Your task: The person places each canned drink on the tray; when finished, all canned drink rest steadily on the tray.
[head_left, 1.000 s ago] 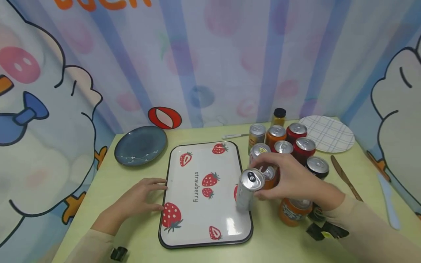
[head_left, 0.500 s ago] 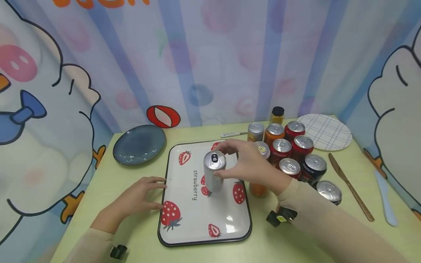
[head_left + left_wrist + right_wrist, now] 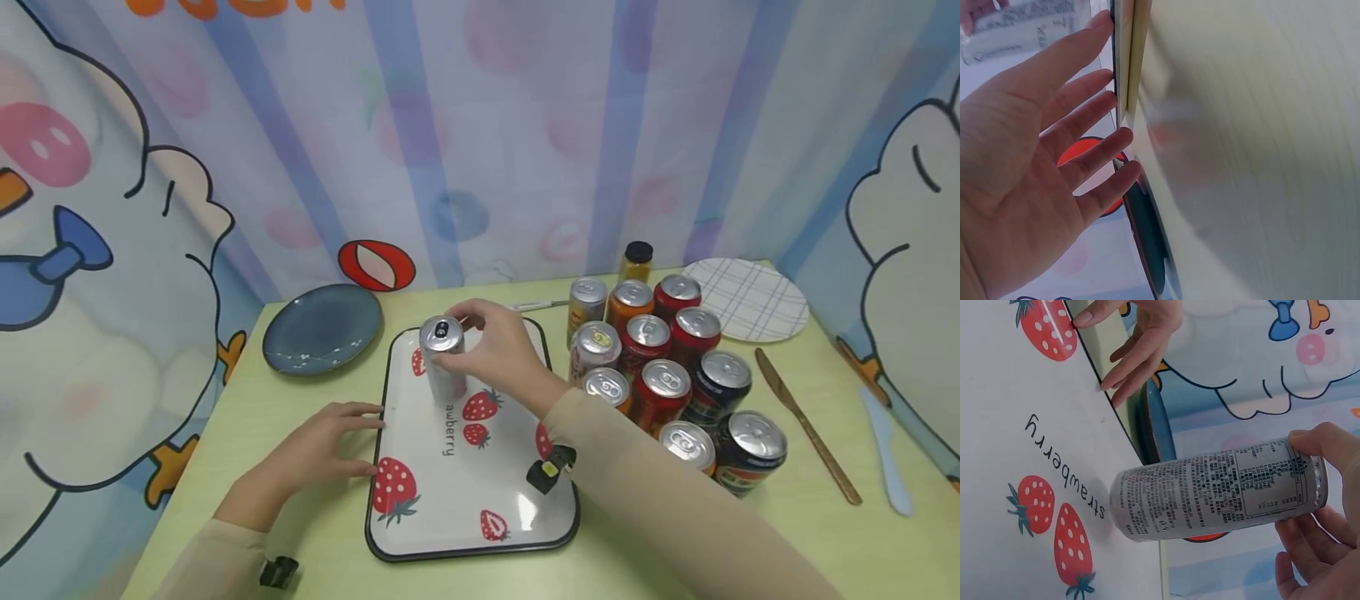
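Note:
Between thumb and fingers, my right hand point(image 3: 501, 348) grips a silver drink can point(image 3: 446, 371) near its top, over the far left part of the white strawberry tray point(image 3: 427, 521). Printed small text covers the can's side in the right wrist view, where the can point(image 3: 1210, 492) is upright relative to the tray; whether its base touches the tray I cannot tell. At the tray's left edge, my left hand point(image 3: 322, 446) has its fingers extended, tips at the dark rim. The left wrist view shows that palm point(image 3: 1029, 137) holding nothing.
Right of the tray stand several drink cans point(image 3: 666, 387) packed close together, with a small black-capped jar point(image 3: 636, 265) behind. A dark blue plate point(image 3: 322, 329) lies back left, a checked plate point(image 3: 750, 300) back right. A golden knife point(image 3: 808, 425) and pale blue knife point(image 3: 885, 450) lie farther right.
My right hand has carried the silver can from the tray's right edge leftward and away from me, over the far left part. The left hand has stayed at the tray's left rim.

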Tool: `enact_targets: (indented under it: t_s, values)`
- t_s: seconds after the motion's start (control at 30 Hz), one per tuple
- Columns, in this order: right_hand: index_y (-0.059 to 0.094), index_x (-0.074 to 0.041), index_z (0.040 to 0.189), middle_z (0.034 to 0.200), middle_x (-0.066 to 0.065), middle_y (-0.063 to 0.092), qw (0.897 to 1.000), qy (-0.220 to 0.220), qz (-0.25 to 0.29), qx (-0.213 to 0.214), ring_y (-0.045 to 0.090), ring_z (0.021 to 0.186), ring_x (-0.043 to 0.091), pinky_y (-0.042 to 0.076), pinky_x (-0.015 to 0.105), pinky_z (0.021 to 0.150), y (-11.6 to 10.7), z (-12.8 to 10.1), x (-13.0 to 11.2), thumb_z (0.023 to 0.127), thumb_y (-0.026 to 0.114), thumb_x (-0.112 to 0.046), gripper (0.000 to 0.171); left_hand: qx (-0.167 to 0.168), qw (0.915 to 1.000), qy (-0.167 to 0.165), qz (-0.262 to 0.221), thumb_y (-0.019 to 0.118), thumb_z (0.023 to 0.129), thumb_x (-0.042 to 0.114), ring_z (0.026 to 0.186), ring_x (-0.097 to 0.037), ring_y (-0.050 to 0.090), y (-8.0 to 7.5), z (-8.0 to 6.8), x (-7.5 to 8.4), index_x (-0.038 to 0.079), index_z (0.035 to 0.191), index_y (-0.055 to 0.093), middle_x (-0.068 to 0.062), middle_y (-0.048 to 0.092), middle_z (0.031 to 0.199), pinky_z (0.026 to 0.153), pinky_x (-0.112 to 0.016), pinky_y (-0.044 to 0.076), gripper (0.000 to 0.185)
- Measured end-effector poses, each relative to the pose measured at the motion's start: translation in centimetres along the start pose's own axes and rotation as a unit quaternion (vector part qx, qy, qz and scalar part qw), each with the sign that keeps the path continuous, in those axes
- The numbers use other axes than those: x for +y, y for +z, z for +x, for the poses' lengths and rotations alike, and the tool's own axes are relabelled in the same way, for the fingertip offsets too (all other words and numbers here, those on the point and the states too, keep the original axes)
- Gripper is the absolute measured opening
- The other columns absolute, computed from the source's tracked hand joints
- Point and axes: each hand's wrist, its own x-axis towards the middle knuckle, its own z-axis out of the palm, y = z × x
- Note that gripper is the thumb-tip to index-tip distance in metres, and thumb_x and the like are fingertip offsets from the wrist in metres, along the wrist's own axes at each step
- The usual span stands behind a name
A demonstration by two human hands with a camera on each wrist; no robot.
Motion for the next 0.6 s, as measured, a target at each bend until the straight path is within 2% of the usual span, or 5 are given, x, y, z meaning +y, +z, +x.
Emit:
enact_targets:
  t_s: [0.27, 0.6]
  values:
    - [0.069, -0.013, 0.122, 0.113, 0.001, 0.072, 1.000, 0.003, -0.001, -0.001, 0.067, 0.105, 0.018, 0.058, 0.036, 0.088, 2.8, 3.2, 1.4, 0.076, 0.093, -0.023, 0.053, -0.001, 1.0000, -0.009, 0.002, 0.092, 0.076, 0.039, 0.143, -0.042, 0.047, -0.2, 0.0, 0.4, 0.017, 0.132, 0.072, -0.010, 0.057, 0.151, 0.117, -0.065, 0.040, 0.064]
    - [0.069, -0.012, 0.120, 0.113, 0.003, 0.071, 1.000, 0.011, 0.009, -0.015, 0.067, 0.106, 0.018, 0.060, 0.033, 0.085, 4.5, 6.1, 2.0, 0.078, 0.092, -0.024, 0.049, -0.008, 0.9998, -0.015, 0.006, 0.093, 0.074, 0.042, 0.142, -0.040, 0.048, 0.0, 0.3, 0.3, 0.019, 0.130, 0.073, -0.008, 0.058, 0.150, 0.116, -0.064, 0.041, 0.064]
